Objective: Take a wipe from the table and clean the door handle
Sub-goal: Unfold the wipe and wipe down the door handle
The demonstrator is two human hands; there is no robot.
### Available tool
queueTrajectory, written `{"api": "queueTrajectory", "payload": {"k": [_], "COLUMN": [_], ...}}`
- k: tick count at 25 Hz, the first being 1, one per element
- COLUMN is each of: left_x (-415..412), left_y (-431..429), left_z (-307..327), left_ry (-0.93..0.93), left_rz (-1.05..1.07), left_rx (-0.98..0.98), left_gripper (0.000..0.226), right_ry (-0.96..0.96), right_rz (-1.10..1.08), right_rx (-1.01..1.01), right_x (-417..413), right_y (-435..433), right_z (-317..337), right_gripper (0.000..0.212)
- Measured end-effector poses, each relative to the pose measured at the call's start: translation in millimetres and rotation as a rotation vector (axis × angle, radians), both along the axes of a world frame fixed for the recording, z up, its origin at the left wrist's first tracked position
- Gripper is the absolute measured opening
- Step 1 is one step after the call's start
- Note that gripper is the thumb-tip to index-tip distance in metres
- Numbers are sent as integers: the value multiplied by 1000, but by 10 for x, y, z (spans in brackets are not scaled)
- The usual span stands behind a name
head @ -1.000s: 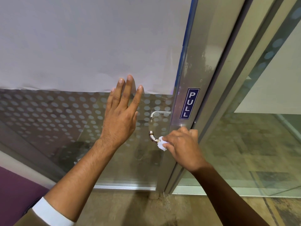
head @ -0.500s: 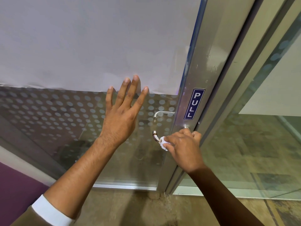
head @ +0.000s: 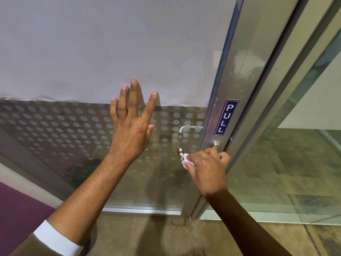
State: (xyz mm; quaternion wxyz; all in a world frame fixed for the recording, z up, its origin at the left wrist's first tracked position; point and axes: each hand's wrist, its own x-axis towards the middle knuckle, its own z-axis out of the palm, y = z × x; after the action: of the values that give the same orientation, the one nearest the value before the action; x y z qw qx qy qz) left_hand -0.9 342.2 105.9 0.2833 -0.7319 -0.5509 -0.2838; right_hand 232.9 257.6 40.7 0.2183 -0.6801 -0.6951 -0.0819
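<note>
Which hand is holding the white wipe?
The right hand, closed around the white wipe at the door handle. The left hand holds nothing; it is spread open against the glass door.

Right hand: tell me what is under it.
Under the right hand a white wipe pokes out, pressed round the door handle, whose metal end shows left of the fingers. The rest of the handle's bar and most of the wipe are covered.

A small white wipe, crumpled, is wrapped around the metal door handle just below and left of the PULL sign; the handle's curved, shiny end sticks out past it
</note>
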Motion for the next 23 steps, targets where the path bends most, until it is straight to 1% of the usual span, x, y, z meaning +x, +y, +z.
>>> {"api": "queueTrajectory", "payload": {"k": [4, 7, 10, 12, 14, 15, 17, 18, 20, 23], "left_x": [11, 1, -34, -43, -47, -49, -52, -54, -62, -71], "left_y": [9, 15, 30, 37, 42, 46, 48, 49, 53, 56], "left_z": [-28, -38, -44, -48, -55, -55, -56, -54, -53, -52], "left_ry": [6, -4, -7, -5, -8, -11, -15, -15, -12, -13], "left_rz": [-5, -12, -26, -31, -36, -39, -42, -41, -45, -56], "left_rx": [11, 6, 10, 16, 23, 25, 22, 20, 17, 28], "left_gripper": [113, 113, 113, 112, 113, 113, 113, 112, 112, 112], "right_ry": [10, 54, 29, 15, 11, -4, -41, -50, -71, -62], "right_rz": [-33, -42, -75, -60, -56, -66, -105, -127, -154, -177], "right_rx": [-10, 6, 9, 33, 41, 39, -14, -57, -110, -57], "right_x": [-150, -266, -263, -225, -219, -241, -312, -354, -418, -414], "right_y": [54, 103, 48, -43, -101, -85, 6, 58, 101, 42], "right_z": [0, 17, -9, -64, -82, -52, 55, 109, 159, 122], "right_gripper": [16, 10, 11, 10, 22, 23, 8, 7, 16, 10]}}
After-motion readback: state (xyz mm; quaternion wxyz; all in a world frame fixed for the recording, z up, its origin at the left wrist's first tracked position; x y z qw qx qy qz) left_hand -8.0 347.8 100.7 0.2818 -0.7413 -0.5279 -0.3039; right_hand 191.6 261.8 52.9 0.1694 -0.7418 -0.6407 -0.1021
